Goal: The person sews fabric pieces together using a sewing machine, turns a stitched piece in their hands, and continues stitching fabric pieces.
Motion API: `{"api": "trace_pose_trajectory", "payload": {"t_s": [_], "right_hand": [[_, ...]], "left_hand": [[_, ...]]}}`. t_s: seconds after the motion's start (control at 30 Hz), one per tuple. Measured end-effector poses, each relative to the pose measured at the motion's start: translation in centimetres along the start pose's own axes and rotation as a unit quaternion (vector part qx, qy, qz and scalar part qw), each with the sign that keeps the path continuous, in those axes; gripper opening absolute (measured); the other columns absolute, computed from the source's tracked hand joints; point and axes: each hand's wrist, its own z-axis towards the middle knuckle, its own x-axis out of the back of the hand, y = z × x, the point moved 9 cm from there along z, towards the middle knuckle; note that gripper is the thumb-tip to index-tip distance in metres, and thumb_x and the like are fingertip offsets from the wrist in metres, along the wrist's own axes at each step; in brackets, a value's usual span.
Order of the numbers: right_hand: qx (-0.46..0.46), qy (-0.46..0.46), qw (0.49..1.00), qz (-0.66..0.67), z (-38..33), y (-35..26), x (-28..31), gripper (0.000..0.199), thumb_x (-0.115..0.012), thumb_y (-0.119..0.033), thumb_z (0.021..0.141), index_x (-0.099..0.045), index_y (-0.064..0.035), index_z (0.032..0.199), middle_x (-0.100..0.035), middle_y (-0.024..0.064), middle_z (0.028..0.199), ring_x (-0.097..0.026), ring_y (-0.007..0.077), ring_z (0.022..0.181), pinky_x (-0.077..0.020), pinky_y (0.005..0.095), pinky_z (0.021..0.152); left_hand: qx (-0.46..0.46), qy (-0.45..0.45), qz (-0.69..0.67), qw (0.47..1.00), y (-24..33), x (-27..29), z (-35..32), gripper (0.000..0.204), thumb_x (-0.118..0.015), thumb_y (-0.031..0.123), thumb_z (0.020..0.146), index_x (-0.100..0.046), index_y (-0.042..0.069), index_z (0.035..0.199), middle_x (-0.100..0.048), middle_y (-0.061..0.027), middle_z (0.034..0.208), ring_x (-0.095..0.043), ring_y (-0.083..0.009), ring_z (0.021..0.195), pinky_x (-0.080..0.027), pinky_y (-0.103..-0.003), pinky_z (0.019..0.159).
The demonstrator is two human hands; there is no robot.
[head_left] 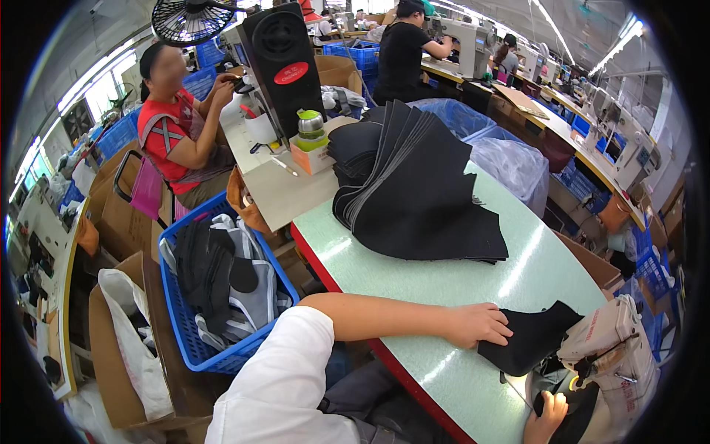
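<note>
A black fabric piece [526, 337] lies on the pale green table top, its near end running under the head of a sewing machine [610, 348]. My left hand [479, 325] is closed over the left edge of this piece, fingers curled together on the cloth. Beside the needle area my right hand [546, 419], cut by the lower edge of the view, is closed on a black fabric part [580, 414] under the machine head. A small lamp glow lights the spot there. Farther up the table rests a fanned stack of black fabric pieces [421, 185].
A blue basket [194, 362] of black and grey pieces stands left of the table, beside a cardboard box [111, 370]. A black speaker [281, 74] and a small cup [310, 122] stand on the side table. A person in red [177, 133] sits beyond; others work behind.
</note>
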Motion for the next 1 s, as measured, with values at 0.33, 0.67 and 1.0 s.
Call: {"api": "trace_pose_trajectory", "payload": {"t_s": [0.33, 0.67, 1.0], "right_hand": [[0.224, -0.047, 0.962, -0.152, 2.8, -1.9, 7.1, 0.019, -0.06, -0.012, 0.071, -0.06, -0.0039, 0.088, -0.061, 0.0119, 0.107, -0.056, 0.0288, 0.108, -0.0431, 0.0463, 0.101], [0.305, -0.023, 0.945, -0.118, 3.8, -6.5, 5.8, 0.013, -0.06, -0.017, 0.07, -0.049, -0.0119, 0.073, -0.045, 0.0043, 0.066, -0.056, 0.0216, 0.069, -0.0489, 0.0376, 0.072], [0.261, -0.031, 0.962, -0.075, 5.5, -6.9, 4.3, 0.029, -0.063, -0.014, 0.072, -0.065, -0.003, 0.098, -0.057, 0.0037, 0.08, -0.059, 0.0181, 0.068, -0.0471, 0.033, 0.062]], "left_hand": [[-0.107, -0.068, 0.165, 0.978, 0.8, 3.6, 1.0, 0.077, -0.063, 0.004, 0.071, -0.042, 0.011, 0.144, -0.035, -0.0113, 0.154, -0.031, -0.0281, 0.143, -0.023, -0.048, 0.117], [-0.207, 0.008, 0.195, 0.959, 8.2, 4.3, 5.4, 0.012, -0.057, 0.018, 0.078, -0.047, 0.01, 0.077, -0.046, -0.0045, 0.078, -0.047, -0.0214, 0.074, -0.038, -0.035, 0.069], [-0.131, -0.134, 0.219, 0.957, 8.2, 1.9, 7.4, 0.029, -0.066, 0.016, 0.073, -0.059, 0.005, 0.098, -0.05, -0.0039, 0.085, -0.051, -0.0189, 0.08, -0.037, -0.032, 0.069]]}}
